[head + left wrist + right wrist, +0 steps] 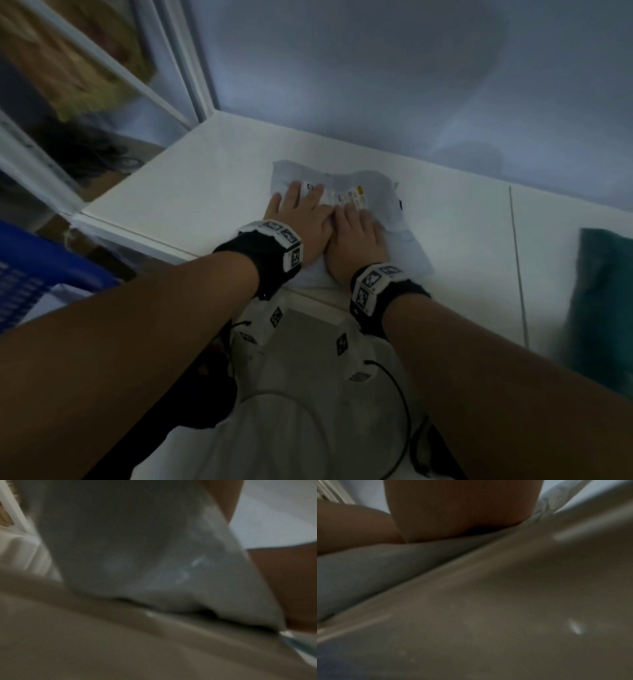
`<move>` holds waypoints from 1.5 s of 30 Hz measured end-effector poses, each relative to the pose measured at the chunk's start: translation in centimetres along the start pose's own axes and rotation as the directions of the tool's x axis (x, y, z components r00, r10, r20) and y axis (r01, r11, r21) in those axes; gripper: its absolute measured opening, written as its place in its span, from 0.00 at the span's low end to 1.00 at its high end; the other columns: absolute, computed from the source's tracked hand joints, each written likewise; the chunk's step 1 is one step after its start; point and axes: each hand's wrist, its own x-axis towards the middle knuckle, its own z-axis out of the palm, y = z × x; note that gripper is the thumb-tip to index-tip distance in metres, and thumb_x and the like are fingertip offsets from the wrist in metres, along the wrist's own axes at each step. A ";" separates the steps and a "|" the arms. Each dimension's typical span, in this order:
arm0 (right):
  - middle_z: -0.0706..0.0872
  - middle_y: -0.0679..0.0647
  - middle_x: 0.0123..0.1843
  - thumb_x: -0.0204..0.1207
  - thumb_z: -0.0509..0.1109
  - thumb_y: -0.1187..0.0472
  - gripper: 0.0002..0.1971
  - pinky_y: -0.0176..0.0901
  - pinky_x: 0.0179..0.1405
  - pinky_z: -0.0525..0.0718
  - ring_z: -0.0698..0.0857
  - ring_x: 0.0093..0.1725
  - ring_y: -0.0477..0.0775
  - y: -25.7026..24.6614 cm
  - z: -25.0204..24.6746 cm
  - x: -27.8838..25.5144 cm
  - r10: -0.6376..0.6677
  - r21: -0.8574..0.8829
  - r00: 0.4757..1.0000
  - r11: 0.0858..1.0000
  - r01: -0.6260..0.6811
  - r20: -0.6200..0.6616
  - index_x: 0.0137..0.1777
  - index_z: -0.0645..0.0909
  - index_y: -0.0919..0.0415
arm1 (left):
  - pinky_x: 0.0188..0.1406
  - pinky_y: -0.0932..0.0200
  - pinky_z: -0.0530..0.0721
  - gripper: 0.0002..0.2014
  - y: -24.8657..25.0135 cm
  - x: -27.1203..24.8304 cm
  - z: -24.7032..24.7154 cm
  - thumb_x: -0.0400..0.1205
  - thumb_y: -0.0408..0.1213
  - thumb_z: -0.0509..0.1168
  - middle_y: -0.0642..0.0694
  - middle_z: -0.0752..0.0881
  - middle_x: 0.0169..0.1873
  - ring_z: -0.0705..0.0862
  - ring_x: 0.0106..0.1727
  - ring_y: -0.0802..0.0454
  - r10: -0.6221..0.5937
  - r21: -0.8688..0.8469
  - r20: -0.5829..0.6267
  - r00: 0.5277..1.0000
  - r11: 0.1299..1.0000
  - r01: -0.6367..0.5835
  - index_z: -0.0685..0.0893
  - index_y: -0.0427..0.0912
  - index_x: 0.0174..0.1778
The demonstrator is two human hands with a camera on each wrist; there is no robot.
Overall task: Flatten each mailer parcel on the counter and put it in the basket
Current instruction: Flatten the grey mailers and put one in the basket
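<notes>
the pale mailer parcel (342, 219) lies near the front edge of the white counter (212, 178), bare surface on either side. left hand (301, 219) and right hand (356, 243) press flat on it side by side, fingers straight, gripping nothing. a blue basket (37, 274) sits low left; a teal object (603, 301) lies far right.

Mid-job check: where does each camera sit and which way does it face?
Head: worn on the head, looking down at the counter; both forearms show, left hand and right hand flat on the mailer.
Left wrist: low over the mailer, blurred.
Right wrist: low, facing the right hand.
All share the mailer.
</notes>
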 end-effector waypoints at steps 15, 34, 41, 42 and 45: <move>0.39 0.54 0.89 0.74 0.38 0.22 0.44 0.57 0.85 0.42 0.41 0.87 0.57 5.0 -1.4 -2.9 0.198 -0.154 0.979 0.970 -0.187 0.056 0.86 0.39 0.42 | 0.82 0.39 0.43 0.36 1.2 -2.4 0.8 0.78 0.61 0.56 0.43 0.34 0.84 0.35 0.84 0.37 -0.051 0.019 -0.035 0.998 0.998 0.052 0.53 0.61 0.83; 0.56 0.60 0.87 0.83 0.44 0.51 0.32 0.60 0.85 0.48 0.53 0.86 0.63 0.2 -2.8 1.8 -0.045 -0.085 0.998 0.995 0.049 0.053 0.86 0.54 0.65 | 0.82 0.43 0.45 0.41 1.7 -2.8 -0.1 0.80 0.60 0.55 0.50 0.41 0.85 0.41 0.85 0.41 0.048 -0.070 0.016 0.999 0.996 -0.047 0.43 0.51 0.85; 0.49 0.52 0.89 0.79 0.30 0.40 0.38 0.62 0.85 0.47 0.47 0.87 0.57 1.9 -0.9 4.3 -0.120 -0.121 0.976 0.982 0.144 0.183 0.88 0.45 0.54 | 0.82 0.45 0.43 0.40 1.9 -1.6 1.5 0.81 0.52 0.55 0.47 0.42 0.85 0.40 0.85 0.42 0.043 -0.085 -0.027 0.999 0.995 -0.045 0.42 0.47 0.85; 0.48 0.49 0.89 0.73 0.26 0.36 0.42 0.63 0.84 0.48 0.46 0.87 0.57 2.4 -0.5 4.6 -0.101 -0.131 0.977 0.983 0.127 0.188 0.87 0.44 0.49 | 0.82 0.45 0.44 0.39 1.9 -1.6 1.6 0.81 0.51 0.54 0.47 0.43 0.85 0.41 0.85 0.42 0.045 -0.077 -0.041 0.998 0.996 -0.048 0.43 0.47 0.85; 0.48 0.47 0.88 0.68 0.24 0.34 0.44 0.65 0.82 0.51 0.48 0.87 0.60 3.4 0.2 4.9 -0.063 -0.183 0.981 0.978 0.097 0.184 0.87 0.45 0.44 | 0.82 0.45 0.45 0.37 1.9 -1.5 1.9 0.81 0.49 0.52 0.47 0.44 0.85 0.42 0.85 0.41 0.051 -0.057 -0.050 0.997 0.997 -0.054 0.44 0.47 0.85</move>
